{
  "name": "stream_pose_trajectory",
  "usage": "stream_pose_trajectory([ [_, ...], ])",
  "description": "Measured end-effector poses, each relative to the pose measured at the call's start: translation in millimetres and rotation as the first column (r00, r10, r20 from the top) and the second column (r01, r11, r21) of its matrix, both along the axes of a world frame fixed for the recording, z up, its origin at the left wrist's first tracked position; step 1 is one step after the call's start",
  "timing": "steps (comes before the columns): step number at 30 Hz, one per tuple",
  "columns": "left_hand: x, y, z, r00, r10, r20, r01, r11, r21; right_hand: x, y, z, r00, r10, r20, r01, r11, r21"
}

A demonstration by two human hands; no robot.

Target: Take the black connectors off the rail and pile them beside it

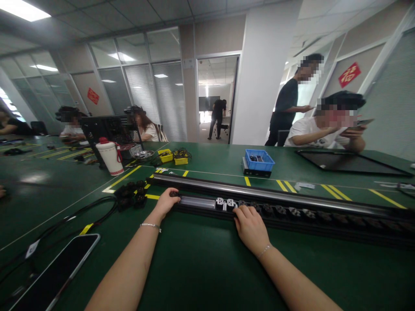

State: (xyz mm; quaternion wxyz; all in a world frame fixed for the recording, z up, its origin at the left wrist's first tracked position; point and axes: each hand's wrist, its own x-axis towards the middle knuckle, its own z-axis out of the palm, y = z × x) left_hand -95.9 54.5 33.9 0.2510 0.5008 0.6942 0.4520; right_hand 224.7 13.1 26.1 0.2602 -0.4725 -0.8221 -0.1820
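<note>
Green worktop (pixel 201 268) w/ yellow tape marks, office rm behind. Nearest, bottom left: phone (pixel 55 272) lying face up, dark screen, black cables (pixel 65 216) running past it.

Left hand (pixel 167 199) at left end of long black rail (pixel 292 207), fingers curled over the end cap, gripping it; bracelet on wrist. Right hand (pixel 249 224) palm down on rail's front edge, fingers half bent and pressing on the row of sockets (pixel 227 203); nothing lifted, can't tell whether anything small is pinched under the fingertips. Two sockets w/ white faces just left of right hand, darker ones continuing right along the rail. Rail lies flat across worktop, left to right, running out of view at right.

Risks, as a guess: rail long and only held near one end, so a push along the row could skid or swing the far end; fingertips close to the channel lip, could get nipped if a socket snaps in; a socket pressed in tilted could jam in the channel. Loose black parts (pixel 131 194) just left of rail end, near left hand, easy to knock off the pile.

Further back: white jug (pixel 110 157) w/ red lid, yellow bins (pixel 173 156), blue bin (pixel 259 160), dark tray (pixel 350 163) at right. Several people seated at far edge, one standing by pillar, one more in doorway. Glass partitions w/ blinds, ceiling lights on, red signs on walls.
</note>
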Motion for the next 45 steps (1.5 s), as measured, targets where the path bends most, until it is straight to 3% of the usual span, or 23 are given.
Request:
stream_pose_trajectory([
  [18, -3, 0, 1.5, 1.0, 0.003, 0.004, -0.003, 1.0, -0.001, 2, -1, 0.4, 1.0, 0.0, -0.003, 0.0, 1.0, 0.019],
  [25, -25, -4, -4.6, 0.985, 0.172, -0.022, -0.173, 0.983, -0.064, 2, -1, 1.1, 1.0, 0.004, -0.002, -0.004, 1.0, 0.01],
  [29, -32, -4, -7.2, 0.97, 0.232, -0.068, -0.234, 0.972, -0.028, 1, 1, -0.1, 1.0, 0.005, -0.004, -0.005, 1.0, 0.018],
  [34, -36, -6, -0.8, 0.915, 0.337, -0.219, -0.328, 0.941, 0.078, 1, 2, -1.2, 1.0, 0.003, -0.002, -0.003, 0.999, 0.034],
  [39, -46, -13, 5.3, 0.717, 0.5, -0.487, -0.477, 0.86, 0.181, 1, 2, -1.0, 1.0, 0.005, -0.006, -0.005, 1.0, 0.028],
  [41, -50, -14, 4.5, 0.697, 0.505, -0.509, -0.495, 0.853, 0.168, 1, 2, -1.2, 1.0, 0.009, -0.007, -0.009, 1.0, 0.03],
  [45, -53, -13, -0.2, 0.727, 0.446, -0.522, -0.469, 0.878, 0.097, 2, 3, -2.1, 1.0, 0.004, -0.006, -0.004, 0.999, 0.036],
])
